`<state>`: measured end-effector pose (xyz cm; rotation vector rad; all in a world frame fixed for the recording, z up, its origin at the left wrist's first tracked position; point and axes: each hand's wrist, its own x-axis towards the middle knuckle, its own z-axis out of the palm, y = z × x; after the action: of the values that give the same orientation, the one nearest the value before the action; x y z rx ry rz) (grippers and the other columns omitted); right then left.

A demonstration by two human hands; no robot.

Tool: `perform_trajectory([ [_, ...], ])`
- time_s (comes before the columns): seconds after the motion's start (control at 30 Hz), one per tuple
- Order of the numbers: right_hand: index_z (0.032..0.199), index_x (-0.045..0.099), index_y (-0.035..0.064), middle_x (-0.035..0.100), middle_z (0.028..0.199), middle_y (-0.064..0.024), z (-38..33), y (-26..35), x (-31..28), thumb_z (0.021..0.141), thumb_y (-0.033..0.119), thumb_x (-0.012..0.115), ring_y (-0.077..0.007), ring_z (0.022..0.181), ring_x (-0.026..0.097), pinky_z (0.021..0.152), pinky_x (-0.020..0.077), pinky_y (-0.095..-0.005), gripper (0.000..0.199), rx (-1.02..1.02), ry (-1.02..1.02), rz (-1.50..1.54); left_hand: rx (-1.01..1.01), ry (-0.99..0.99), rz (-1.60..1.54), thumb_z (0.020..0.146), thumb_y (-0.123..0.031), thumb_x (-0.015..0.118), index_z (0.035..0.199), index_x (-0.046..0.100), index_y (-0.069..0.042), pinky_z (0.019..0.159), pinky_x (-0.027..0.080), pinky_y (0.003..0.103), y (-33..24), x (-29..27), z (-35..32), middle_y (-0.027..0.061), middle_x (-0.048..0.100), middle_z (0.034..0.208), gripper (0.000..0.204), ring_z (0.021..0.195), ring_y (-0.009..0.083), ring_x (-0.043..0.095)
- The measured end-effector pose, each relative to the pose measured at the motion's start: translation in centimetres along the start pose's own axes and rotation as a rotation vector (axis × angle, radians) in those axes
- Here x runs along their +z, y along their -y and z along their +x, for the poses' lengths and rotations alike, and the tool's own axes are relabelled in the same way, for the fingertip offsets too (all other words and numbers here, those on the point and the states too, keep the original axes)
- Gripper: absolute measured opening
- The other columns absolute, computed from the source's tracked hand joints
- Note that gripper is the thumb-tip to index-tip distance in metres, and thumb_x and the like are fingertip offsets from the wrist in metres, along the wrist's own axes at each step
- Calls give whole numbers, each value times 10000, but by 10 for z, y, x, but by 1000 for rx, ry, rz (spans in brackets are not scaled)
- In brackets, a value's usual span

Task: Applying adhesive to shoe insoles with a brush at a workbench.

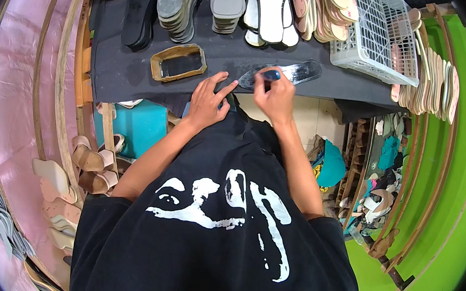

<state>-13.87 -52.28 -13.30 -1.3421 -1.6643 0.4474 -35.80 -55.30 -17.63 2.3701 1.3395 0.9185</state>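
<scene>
A black shoe sole (308, 71) lies lengthwise on the dark cloth of the table, its right part wet and glossy. My right hand (275, 96) is closed around a tool with a dark blue rounded end (273, 75), held over the middle of the sole. The tool's working tip is hidden by my fingers. With its fingers spread, my left hand (209, 100) rests at the table's near edge, one fingertip at the sole's left end. To the left of that hand sits an eight-sided tray (154, 69) with a yellowish-brown rim and a dark inside.
Stacks of black (140, 13), grey (176, 6), white (272, 10) and beige soles (338, 11) line the table's far side. A white plastic crate (376, 35) stands at the right. Wooden racks with soles and shoes flank both sides. A teal cap (333, 163) is below the table.
</scene>
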Motion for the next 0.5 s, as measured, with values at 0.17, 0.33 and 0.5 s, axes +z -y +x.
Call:
perform_trajectory([
  [0.17, 931, 744, -2, 726, 841, -165, 1, 7, -6, 888, 33, 781, -327, 711, 731, 655, 579, -401, 66, 5, 72, 76, -17, 14, -17, 763, -34, 751, 1446, 704, -158, 1100, 515, 488, 0, -2, -2, 147, 591, 1486, 696, 1321, 345, 641],
  [0.33, 963, 792, 2, 797, 837, -141, 23, -49, -70, 950, 105, 795, -228, 732, 792, 682, 608, -364, 104, 195, -148, -91, -9, 20, -9, 765, -29, 746, 1441, 705, -156, 1093, 518, 491, 0, -3, -2, 146, 582, 1494, 689, 1314, 344, 645],
  [0.5, 983, 744, -2, 780, 885, -166, 32, -65, -108, 936, 28, 779, -299, 769, 778, 726, 611, -384, 66, 237, -190, -224, 10, 13, 29, 769, -27, 740, 1442, 706, -161, 1079, 526, 487, 0, -1, -1, 141, 583, 1494, 688, 1296, 336, 653],
])
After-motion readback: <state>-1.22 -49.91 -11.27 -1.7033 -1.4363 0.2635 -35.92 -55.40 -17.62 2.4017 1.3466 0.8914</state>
